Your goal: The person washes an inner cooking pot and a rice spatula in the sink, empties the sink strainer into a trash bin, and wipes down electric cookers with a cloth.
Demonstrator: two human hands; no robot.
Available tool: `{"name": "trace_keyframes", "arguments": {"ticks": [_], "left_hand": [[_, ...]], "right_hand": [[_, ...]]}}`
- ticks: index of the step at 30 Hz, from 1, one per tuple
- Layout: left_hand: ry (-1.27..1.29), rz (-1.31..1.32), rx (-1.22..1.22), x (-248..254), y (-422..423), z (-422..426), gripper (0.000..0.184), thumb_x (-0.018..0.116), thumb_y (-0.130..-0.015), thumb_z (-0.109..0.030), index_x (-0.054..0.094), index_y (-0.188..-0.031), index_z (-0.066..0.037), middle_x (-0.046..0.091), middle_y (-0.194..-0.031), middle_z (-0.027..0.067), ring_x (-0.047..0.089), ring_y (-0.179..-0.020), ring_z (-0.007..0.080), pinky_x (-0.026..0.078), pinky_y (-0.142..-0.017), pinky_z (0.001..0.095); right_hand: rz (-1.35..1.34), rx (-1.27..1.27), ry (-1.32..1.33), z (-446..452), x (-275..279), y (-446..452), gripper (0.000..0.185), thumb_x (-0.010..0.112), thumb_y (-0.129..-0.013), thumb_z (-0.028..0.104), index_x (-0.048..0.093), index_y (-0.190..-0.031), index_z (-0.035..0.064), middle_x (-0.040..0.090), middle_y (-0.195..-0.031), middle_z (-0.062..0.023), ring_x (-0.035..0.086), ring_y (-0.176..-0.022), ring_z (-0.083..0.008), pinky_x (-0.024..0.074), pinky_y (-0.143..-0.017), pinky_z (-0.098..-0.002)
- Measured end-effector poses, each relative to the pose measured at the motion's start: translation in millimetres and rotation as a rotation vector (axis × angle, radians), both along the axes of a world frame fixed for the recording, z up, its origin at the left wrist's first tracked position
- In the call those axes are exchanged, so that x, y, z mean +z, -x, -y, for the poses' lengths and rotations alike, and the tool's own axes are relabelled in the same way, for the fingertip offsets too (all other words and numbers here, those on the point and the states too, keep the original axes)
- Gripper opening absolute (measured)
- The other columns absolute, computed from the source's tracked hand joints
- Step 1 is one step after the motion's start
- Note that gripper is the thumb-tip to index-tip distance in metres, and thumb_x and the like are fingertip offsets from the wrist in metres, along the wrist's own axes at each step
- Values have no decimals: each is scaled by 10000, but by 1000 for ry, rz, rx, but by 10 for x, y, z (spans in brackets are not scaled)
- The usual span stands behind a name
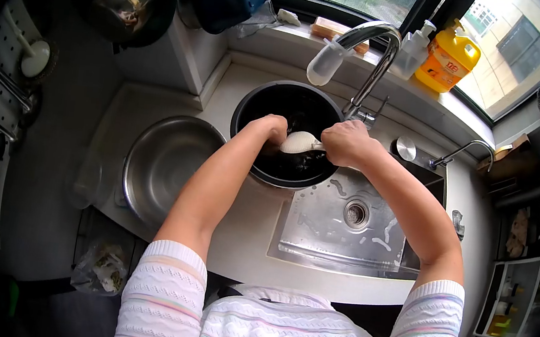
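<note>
A black round pot (pixel 244 114) stands on the counter at the left edge of the sink. Over its opening is a white spoon (pixel 298 143) with a broad rounded head. My right hand (pixel 346 142) is closed around the spoon's handle above the pot's right rim. My left hand (pixel 276 129) reaches over the pot beside the spoon's head, its fingers curled down. What those fingers hold, if anything, is hidden. The dark inside of the pot is hard to make out.
A steel basin (pixel 137 183) sits left of the pot. The steel sink (pixel 316 230) lies to the right, with a tall faucet (pixel 390 52) behind. A yellow bottle (pixel 447 59) and pump bottle (pixel 413 52) line the windowsill. Utensils hang on the left.
</note>
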State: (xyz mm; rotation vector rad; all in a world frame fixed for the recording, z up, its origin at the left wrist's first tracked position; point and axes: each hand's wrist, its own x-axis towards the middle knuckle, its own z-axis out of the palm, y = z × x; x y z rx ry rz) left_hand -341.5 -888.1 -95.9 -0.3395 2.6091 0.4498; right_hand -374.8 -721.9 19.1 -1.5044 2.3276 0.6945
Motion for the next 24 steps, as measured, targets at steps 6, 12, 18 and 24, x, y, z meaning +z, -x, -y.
{"name": "trace_keyframes", "arguments": {"ticks": [6,12,18,24], "left_hand": [[-795,-403,413,347,-193,-129,292,640,-734,-203,649,-981,-46,638,-916,125,601,-832,245,458,-785,297],[-80,-682,73,302,-154,-394,225,530,-779,-206,669,-869,-54,598,-963,146,541,-952,260,437,-841,352],[310,-842,-55,39,57,-244,115,553,-678,-139,632,-671,-55,614,-747,128,599,-742,311,502,-691,393],[189,-404,312,43,-48,-27,249,552,-772,-150,628,-969,-18,534,-1097,195,566,-975,345,465,-835,397]], "right_hand": [[-50,-37,93,-11,-92,41,180,515,-776,92,674,-861,91,660,-889,-95,633,-866,-240,496,-707,-331],[8,-53,376,-90,-308,45,128,527,-764,110,631,-826,66,646,-788,-127,631,-774,-288,487,-663,-377],[9,-64,451,-208,-278,-28,112,531,-762,123,621,-802,70,640,-755,-133,627,-733,-301,482,-638,-389],[-38,-34,363,-352,-266,17,126,514,-770,111,634,-785,74,646,-780,-122,635,-751,-283,492,-650,-369]]}}
